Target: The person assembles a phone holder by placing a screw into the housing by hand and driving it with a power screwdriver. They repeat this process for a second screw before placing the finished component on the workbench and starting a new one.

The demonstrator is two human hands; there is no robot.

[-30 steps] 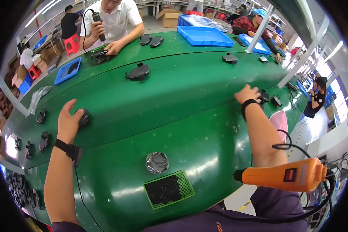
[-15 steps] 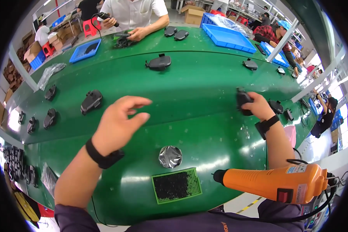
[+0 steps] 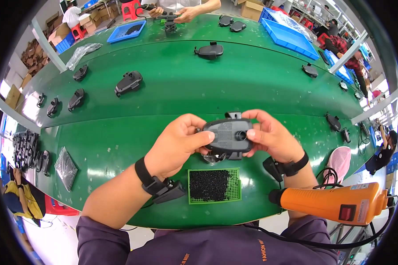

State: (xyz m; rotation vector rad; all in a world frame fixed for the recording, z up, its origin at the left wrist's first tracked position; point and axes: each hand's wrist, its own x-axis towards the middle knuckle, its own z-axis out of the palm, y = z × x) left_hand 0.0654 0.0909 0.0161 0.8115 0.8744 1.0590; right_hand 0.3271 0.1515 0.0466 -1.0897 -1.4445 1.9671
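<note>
A black oval phone holder (image 3: 227,138) with side clamp arms and a round socket on its back is held level over the near part of the table. My left hand (image 3: 177,140) pinches its left end, thumb on the perforated back. At the other end my right hand (image 3: 273,138) grips it, with the thumb beside the socket. Just below lies a green grid tray (image 3: 233,187) with many small black screws (image 3: 208,185). A shiny silver round thing (image 3: 214,157) is mostly hidden under the holder. An orange electric screwdriver (image 3: 325,204) hangs at the right, near my right forearm.
More phone holders (image 3: 129,82) lie spread across the green table (image 3: 172,88), with a dense group (image 3: 25,148) at left. A clear plastic bag (image 3: 65,168) lies near them. Blue trays (image 3: 292,40) stand at the far side, where another person's hands (image 3: 188,14) work.
My right hand has brought the phone holder from the right to the middle. My left hand, open before, has closed on its other end. The whole view has shifted.
</note>
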